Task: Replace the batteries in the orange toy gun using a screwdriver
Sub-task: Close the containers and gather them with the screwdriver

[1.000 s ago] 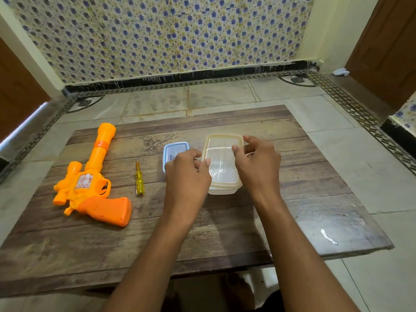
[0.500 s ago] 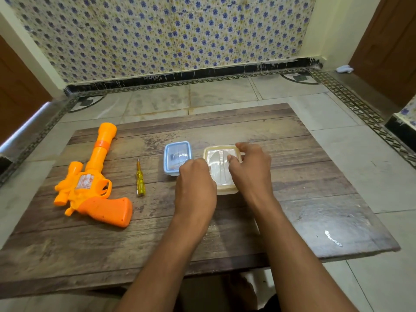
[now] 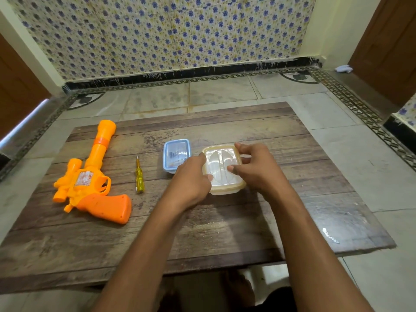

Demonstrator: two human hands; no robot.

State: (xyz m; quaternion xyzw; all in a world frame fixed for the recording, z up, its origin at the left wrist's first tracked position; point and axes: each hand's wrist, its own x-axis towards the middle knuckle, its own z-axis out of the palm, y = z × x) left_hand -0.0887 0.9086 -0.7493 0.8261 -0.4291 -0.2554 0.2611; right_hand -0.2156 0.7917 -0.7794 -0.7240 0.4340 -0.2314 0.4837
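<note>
Head view: both hands clamped on a small cream-rimmed, clear-lidded plastic box (image 3: 225, 170) at the centre of a worn wood-grain counter (image 3: 225, 226). Left hand (image 3: 191, 179) curled against the box's 9 o'clock edge, thumb tip on the lid's near corner. Right hand (image 3: 256, 167) wrapped over the 3 o'clock side, thumb pressed flat on the clear lid, fingers hooked round the far rim. Neither grip apart; each closed on the box, forearms converging from 6 o'clock.

Likely risks, judged from this pose: lid snapping free under uneven pressure and scattering whatever sits inside, contents not discernible through the plastic; box skidding toward 12 o'clock if pushed rather than pried; knuckles of the left hand nudging the blue-rimmed, clear-lidded plastic box (image 3: 176, 155) just beside it at 10 o'clock, something dark faintly visible within.

Orange plastic toy gun (image 3: 90, 181) lying on its side well apart at 9 o'clock, barrel toward 12 o'clock, handle toward 5 o'clock, untouched. Yellow-handled screwdriver (image 3: 139, 176) resting between gun and boxes, tip toward 12 o'clock, free to roll if the counter is jolted. Wet-looking glint (image 3: 329, 235) near the counter's 4 o'clock corner, a possible slip spot for anything set there.
</note>
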